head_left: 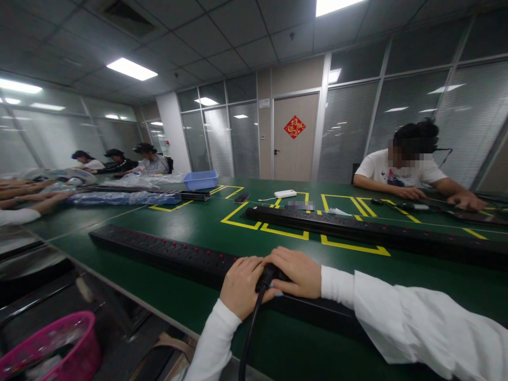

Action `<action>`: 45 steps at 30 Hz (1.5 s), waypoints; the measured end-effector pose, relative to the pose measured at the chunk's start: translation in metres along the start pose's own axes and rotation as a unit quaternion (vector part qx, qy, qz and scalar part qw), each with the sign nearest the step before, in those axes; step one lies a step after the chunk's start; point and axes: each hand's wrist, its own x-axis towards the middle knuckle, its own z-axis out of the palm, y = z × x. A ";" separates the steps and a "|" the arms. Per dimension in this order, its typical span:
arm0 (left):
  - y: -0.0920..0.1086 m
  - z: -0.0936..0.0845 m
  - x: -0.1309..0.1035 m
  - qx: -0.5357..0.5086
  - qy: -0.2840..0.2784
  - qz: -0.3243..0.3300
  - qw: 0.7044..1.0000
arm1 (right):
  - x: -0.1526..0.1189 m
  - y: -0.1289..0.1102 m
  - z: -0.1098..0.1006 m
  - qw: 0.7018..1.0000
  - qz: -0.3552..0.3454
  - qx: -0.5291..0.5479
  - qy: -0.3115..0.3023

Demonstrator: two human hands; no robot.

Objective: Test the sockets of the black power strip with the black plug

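Note:
A long black power strip [162, 247] with a row of red dots lies across the green table in front of me. At its middle, my left hand [243, 286] and my right hand [297, 271] close from both sides around a black power plug [270, 275]. The plug sits on top of the strip, and its thick black cable [251, 333] hangs down toward me. My fingers hide most of the plug, so I cannot tell how far it goes into a socket.
Beyond lies a second black strip [357, 228] among yellow tape rectangles [283, 233]. A white power bank [286, 193] and a blue basket [200, 180] stand farther back. A co-worker [408, 164] sits at the right. A pink basket [85, 344] is below, left.

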 end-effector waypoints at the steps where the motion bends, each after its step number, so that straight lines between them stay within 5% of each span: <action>1: 0.000 0.000 0.000 -0.002 0.000 -0.001 1.000 | 0.000 0.000 0.000 1.000 0.001 -0.001 -0.001; 45: -0.003 0.002 -0.002 0.014 -0.007 0.003 1.000 | 0.000 0.005 0.008 1.000 -0.015 -0.023 0.003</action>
